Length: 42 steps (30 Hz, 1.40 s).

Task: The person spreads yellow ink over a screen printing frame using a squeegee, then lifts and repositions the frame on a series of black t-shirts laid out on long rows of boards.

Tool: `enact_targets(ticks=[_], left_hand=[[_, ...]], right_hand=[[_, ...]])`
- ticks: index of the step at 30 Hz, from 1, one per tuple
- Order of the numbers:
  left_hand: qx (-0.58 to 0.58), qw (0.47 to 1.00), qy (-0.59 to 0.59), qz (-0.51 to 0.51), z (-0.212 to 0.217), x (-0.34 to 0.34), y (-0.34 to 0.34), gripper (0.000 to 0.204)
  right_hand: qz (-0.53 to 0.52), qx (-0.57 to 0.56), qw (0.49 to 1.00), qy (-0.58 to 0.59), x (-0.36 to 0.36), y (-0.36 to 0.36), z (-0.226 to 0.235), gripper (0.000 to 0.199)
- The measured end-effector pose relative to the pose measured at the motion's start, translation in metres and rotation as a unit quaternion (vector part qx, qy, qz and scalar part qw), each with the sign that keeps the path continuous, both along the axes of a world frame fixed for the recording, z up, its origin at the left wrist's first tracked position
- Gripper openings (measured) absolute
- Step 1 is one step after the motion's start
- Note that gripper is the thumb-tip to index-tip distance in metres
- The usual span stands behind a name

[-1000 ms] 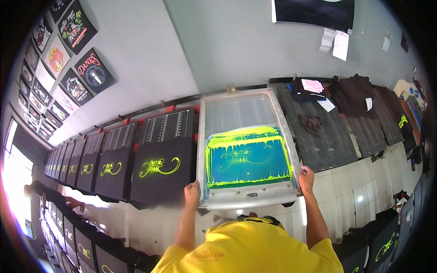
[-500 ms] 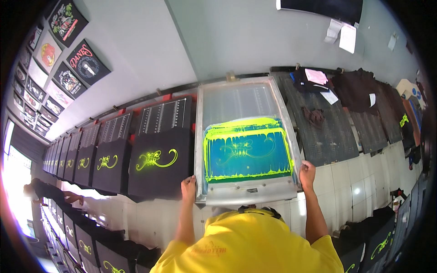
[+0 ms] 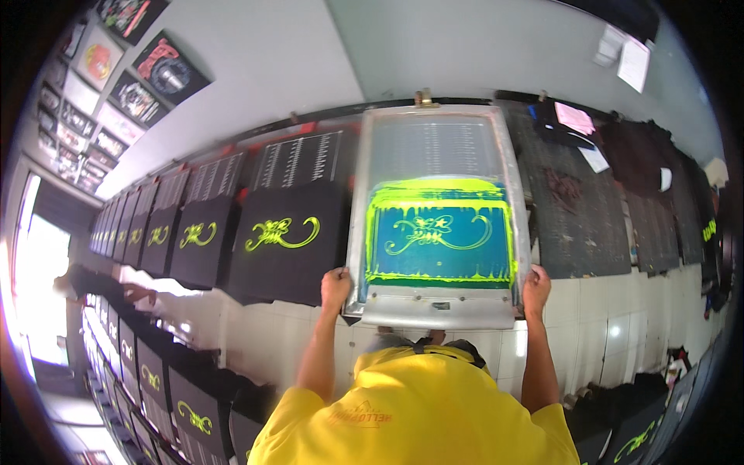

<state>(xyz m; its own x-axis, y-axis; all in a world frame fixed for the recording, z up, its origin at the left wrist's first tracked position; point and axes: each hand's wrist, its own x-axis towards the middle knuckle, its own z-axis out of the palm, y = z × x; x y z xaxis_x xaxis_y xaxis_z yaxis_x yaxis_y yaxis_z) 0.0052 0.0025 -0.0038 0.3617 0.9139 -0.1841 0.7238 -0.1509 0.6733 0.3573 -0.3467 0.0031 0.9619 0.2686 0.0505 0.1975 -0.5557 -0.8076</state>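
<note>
Silver screen-printing frame [image 3: 440,297] lies right of printed black cloth [image 3: 291,263]. Left hand [image 3: 335,287], right hand [image 3: 536,288] grip near side edges: good spots. Frame looks stiff, maybe heavy; mesh [image 3: 422,147] could tear; lime ink [image 3: 438,188] likely slippery.

Against 1 second ago, the swirl design [image 3: 428,225] shows brighter and crisper on the screen [image 3: 403,147].
</note>
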Motion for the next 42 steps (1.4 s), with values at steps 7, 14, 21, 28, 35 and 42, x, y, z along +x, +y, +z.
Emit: enact_targets(ticks=[7, 14, 21, 28, 35, 42], left_hand=[[0.127, 0.985, -0.119, -0.002, 0.055, -0.006, -0.03, 0.019], [-0.371, 0.871, -0.211, -0.243, 0.099, -0.022, -0.102, 0.031], [-0.53, 0.782, -0.187, -0.272, 0.05, 0.006, -0.154, 0.039], [-0.593, 0.731, -0.254, -0.223, 0.017, 0.025, -0.161, 0.044], [-0.621, 0.714, -0.255, -0.196, -0.008, 0.034, -0.173, 0.049], [-0.583, 0.763, -0.234, -0.15, -0.009, 0.041, -0.174, 0.042]], right_hand=[[0.133, -0.064, 0.96, -0.238, -0.037, 0.018, 0.052, 0.03], [0.517, -0.193, 0.808, -0.205, -0.131, 0.042, 0.107, 0.05], [0.511, -0.246, 0.786, -0.246, -0.134, 0.067, 0.114, 0.059], [0.444, -0.259, 0.804, -0.3, -0.134, 0.086, 0.11, 0.04], [0.415, -0.233, 0.82, -0.317, -0.103, 0.106, 0.102, 0.037], [0.393, -0.203, 0.804, -0.397, -0.025, 0.177, 0.077, 0.038]])
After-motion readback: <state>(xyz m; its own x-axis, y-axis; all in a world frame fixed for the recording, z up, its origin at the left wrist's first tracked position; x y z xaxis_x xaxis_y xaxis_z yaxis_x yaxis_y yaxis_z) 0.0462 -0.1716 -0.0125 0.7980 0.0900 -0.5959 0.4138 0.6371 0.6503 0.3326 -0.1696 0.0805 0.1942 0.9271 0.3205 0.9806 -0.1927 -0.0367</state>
